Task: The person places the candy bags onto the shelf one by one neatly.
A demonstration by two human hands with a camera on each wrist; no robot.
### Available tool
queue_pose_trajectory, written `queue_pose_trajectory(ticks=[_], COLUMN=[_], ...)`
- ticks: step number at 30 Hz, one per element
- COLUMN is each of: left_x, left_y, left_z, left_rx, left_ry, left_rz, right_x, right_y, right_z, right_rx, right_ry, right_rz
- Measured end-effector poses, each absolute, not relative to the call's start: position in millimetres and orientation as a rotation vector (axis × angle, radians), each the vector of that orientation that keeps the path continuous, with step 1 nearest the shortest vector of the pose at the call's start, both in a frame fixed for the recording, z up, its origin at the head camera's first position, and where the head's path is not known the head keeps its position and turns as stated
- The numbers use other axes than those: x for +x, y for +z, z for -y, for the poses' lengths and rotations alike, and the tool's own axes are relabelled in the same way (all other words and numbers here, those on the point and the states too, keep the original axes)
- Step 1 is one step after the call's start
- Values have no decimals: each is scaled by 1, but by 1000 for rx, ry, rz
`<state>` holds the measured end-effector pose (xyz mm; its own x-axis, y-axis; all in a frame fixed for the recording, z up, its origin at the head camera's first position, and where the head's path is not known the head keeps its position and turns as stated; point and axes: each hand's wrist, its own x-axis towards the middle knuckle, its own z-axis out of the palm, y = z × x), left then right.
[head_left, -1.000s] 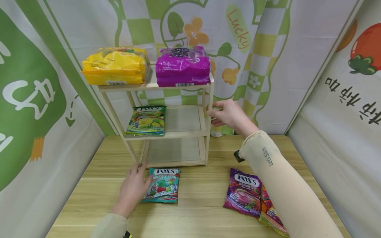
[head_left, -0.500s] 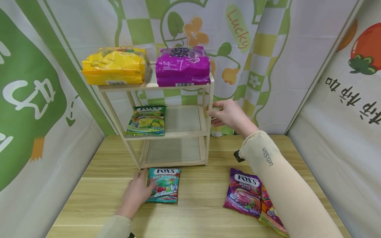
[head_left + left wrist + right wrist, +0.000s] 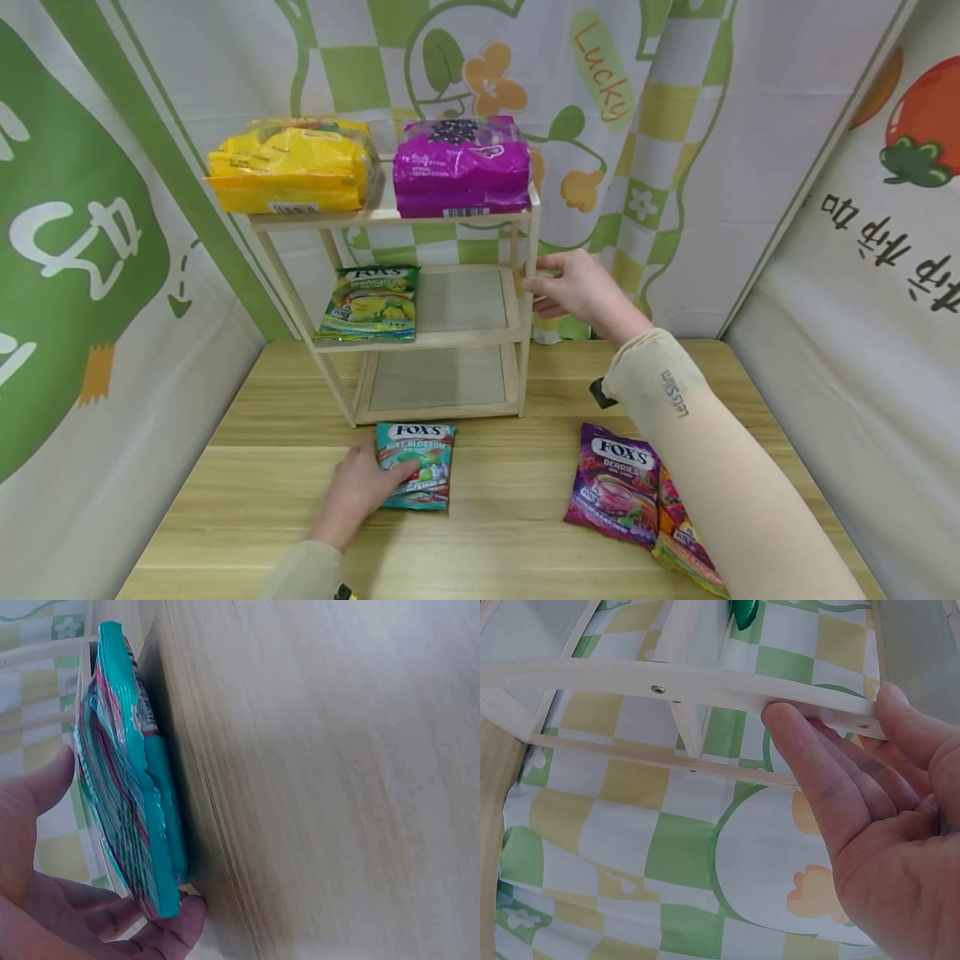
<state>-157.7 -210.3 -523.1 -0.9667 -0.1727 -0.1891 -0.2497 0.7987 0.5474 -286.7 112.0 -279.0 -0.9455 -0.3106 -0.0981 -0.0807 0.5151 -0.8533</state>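
Note:
A teal Fox's Mint Blossom candy bag (image 3: 431,487) lies on the wooden table in front of the rack. My left hand (image 3: 356,492) is at its left edge, thumb over the printed face. In the left wrist view, the fingers (image 3: 180,926) reach under the edge of the bag, so it sits between them and the thumb. My right hand (image 3: 581,292) grips the right front post (image 3: 527,333) of the pale wooden three-tier rack (image 3: 450,414). The right wrist view shows the thumb and fingers on opposite sides of that post.
On the top shelf sit a yellow bag (image 3: 292,171) and a purple bag (image 3: 461,175). A green Fox's candy bag (image 3: 371,307) lies on the middle shelf's left. A purple Berries bag (image 3: 611,492) overlaps an orange-red bag (image 3: 678,533) on the table's right, partly behind my right forearm.
My left hand has slid right onto the teal candy bag, its thumb now farther across the front and its fingers at the left edge. The right hand has stayed on the rack post.

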Motion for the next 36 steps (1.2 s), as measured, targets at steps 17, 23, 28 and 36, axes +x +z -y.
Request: queue_pose_trajectory(ticks=[17, 23, 28, 36], left_x=[-159, -158, -159, -160], left_y=[-521, -524, -526, -521], left_z=[202, 206, 209, 212], left_rx=[-356, -357, -367, -351], left_ry=[867, 1012, 1091, 1180], left_rz=[-2840, -2800, -2785, -2737], right_x=[-288, -288, -288, -288], right_y=[-279, -279, -279, -280], right_z=[-110, -110, -111, -112], right_rx=[-340, -338, -338, -337], right_ry=[-1402, -1405, -1403, -1395], right_rz=[-2531, -2525, -2525, -2530])
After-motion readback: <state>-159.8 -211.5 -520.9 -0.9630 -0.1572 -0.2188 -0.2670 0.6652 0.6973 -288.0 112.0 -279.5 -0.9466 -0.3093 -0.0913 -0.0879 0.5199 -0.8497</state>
